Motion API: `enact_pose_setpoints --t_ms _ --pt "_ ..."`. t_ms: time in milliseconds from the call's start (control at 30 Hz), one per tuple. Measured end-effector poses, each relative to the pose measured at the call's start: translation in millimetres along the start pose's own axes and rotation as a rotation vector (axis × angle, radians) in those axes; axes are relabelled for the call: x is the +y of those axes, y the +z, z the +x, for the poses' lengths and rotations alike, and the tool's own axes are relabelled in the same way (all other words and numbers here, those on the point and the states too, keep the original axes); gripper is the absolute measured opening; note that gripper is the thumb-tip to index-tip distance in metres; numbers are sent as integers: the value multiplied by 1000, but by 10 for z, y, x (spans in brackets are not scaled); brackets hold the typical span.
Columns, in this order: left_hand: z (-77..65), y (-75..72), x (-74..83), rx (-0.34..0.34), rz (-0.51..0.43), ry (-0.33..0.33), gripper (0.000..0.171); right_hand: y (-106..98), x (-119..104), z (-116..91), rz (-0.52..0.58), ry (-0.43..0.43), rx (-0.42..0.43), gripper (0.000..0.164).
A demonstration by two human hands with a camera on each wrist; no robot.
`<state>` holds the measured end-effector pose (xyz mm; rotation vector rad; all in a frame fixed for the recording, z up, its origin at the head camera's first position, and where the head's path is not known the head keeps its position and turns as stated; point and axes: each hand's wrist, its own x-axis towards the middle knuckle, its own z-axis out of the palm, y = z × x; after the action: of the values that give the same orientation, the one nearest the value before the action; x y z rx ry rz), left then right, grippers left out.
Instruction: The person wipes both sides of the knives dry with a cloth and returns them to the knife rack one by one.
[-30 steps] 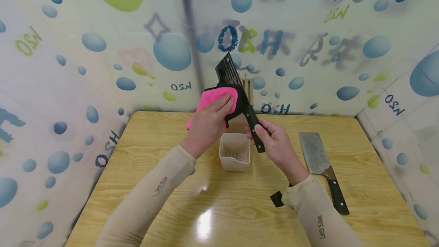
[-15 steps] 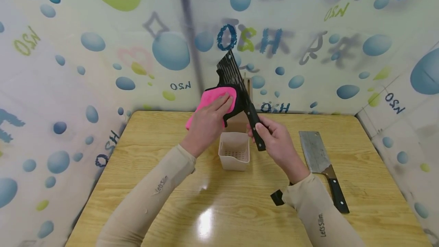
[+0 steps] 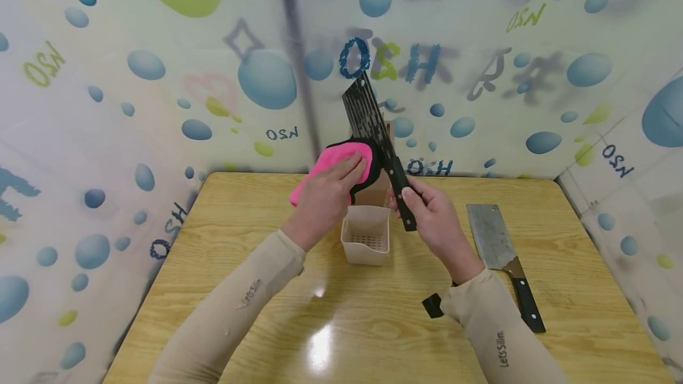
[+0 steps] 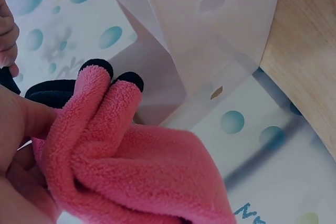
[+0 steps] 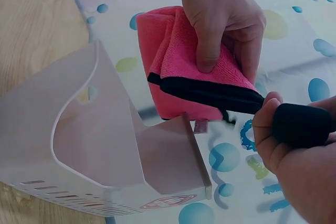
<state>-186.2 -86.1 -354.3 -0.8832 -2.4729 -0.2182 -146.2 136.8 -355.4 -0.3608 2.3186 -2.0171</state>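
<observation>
Held up over the table, a cleaver [image 3: 365, 108] with a dark, streaky blade points up and slightly left. My right hand [image 3: 434, 212] grips its black handle [image 3: 402, 197], the thumb lying along it. A pink cloth [image 3: 341, 156] with a black border is folded in my left hand [image 3: 325, 194] and lies against the lower blade near the handle. In the right wrist view, the left thumb presses the cloth [image 5: 178, 51] from one side and the fingers go behind it. The left wrist view shows the bunched cloth [image 4: 131, 166] between thumb and fingers.
A beige plastic holder [image 3: 365, 256] with a perforated front basket stands below the hands; its slotted back rises behind them. To the right, a second cleaver [image 3: 490, 239] with a grey blade lies on the wooden table [image 3: 240, 224]. Patterned walls close in the back and sides.
The cleaver has shifted slightly up and right. The cloth sits a little lower along the blade, so more of the blade shows above it. Both grips stay the same.
</observation>
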Motion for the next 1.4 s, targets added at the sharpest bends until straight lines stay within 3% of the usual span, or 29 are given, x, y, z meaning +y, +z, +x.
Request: enact_pose_setpoints --t_ms 433,933,1400 --pt "6 -3 -72 34 -30 -36 57 5 2 -24 9 -43 -29 35" --pt "24 -32 -195 81 -5 -86 59 28 -7 -86 -31 -20 -38 37" --pt "78 -92 -367 88 -41 -195 57 25 41 -118 -42 -15 -91 38"
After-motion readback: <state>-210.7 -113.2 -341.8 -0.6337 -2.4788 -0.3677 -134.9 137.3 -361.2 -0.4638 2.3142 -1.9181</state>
